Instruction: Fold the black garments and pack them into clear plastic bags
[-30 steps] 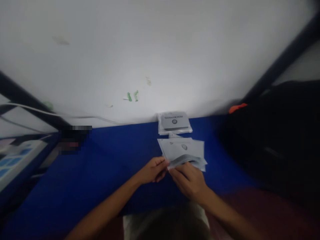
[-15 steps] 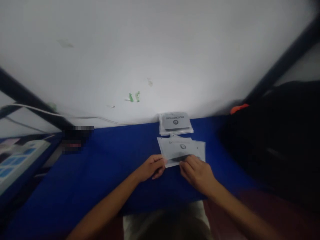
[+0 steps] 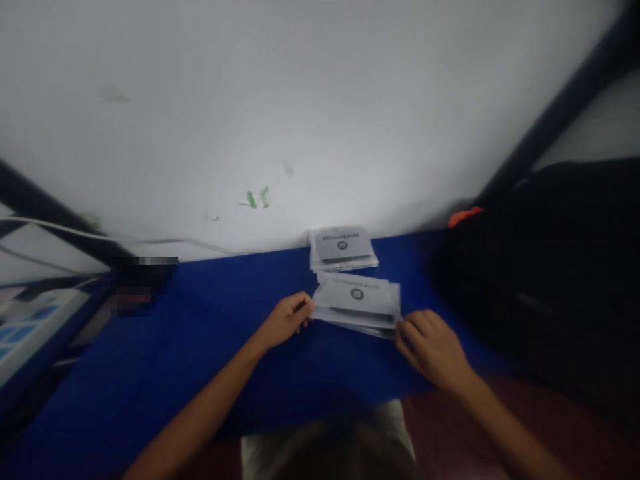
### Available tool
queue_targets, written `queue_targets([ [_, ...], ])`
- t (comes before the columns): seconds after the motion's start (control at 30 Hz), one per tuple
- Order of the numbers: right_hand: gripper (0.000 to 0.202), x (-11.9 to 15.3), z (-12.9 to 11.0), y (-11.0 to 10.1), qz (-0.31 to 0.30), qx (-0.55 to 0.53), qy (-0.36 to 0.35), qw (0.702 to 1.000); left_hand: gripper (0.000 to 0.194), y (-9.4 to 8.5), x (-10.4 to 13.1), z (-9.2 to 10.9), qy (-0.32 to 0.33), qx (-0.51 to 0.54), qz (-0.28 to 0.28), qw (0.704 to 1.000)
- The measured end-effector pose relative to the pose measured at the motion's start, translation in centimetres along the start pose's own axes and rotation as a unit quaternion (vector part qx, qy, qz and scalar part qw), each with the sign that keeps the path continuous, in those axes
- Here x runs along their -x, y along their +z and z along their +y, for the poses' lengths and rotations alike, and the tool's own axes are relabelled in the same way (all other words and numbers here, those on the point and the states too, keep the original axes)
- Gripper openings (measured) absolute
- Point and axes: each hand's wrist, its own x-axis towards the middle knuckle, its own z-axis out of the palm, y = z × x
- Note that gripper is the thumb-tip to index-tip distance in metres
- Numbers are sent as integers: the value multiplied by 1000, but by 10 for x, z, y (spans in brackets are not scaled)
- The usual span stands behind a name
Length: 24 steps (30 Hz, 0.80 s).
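My left hand [image 3: 287,320] pinches the left corner of a frosted plastic pouch [image 3: 356,294] with dark lettering and a round logo. Something dark shows along the near edge inside it. That pouch lies on top of at least one other, whose edges stick out below and to the right. At the right-hand near corner is my right hand [image 3: 433,350], its curled fingers closed on the pouch edge; how many layers they grip is hidden. Just behind, against the wall, lies a stack of similar pouches [image 3: 343,248], the top one printed ROCKBROS upside down.
Everything lies on a blue-covered table [image 3: 210,313] against a white wall [image 3: 350,120]. A large black object [image 3: 550,287] fills the right side, with an orange item [image 3: 466,217] beside it. A white cable [image 3: 115,238] runs along the wall at left.
My right hand has moved from the pouch's near middle edge to its right corner. The top pouch now lies more squarely over the lower one. My left hand stays on the left corner.
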Motion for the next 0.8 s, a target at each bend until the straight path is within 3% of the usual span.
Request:
queue_targets([
  [0.07, 15, 0, -1, 0, -23, -37, 8, 999, 19, 3, -9, -2, 37, -47, 63, 996],
  [0.13, 27, -5, -4, 2, -47, -67, 26, 996, 18, 7, -19, -5, 52, -48, 97, 993],
  [0.27, 70, -20, -14, 13, -103, -88, 35, 990, 53, 17, -33, -6, -36, 62, 75, 995],
  [0.37, 81, -30, -22, 24, -138, -64, 50, 987, 65, 28, -36, 3, -113, 164, 56, 978],
  [0.47, 84, -35, -28, 32, -159, -31, 71, 984, 49, 38, -38, 13, -157, 238, 2, 958],
  [0.6, 80, -38, -27, 40, -156, 18, 64, 985, 37, 47, -41, 20, -154, 272, -57, 948],
  [0.8, 58, -38, -10, 34, -47, 30, 11, 998, 37, 43, -36, 25, -111, 314, -74, 940],
])
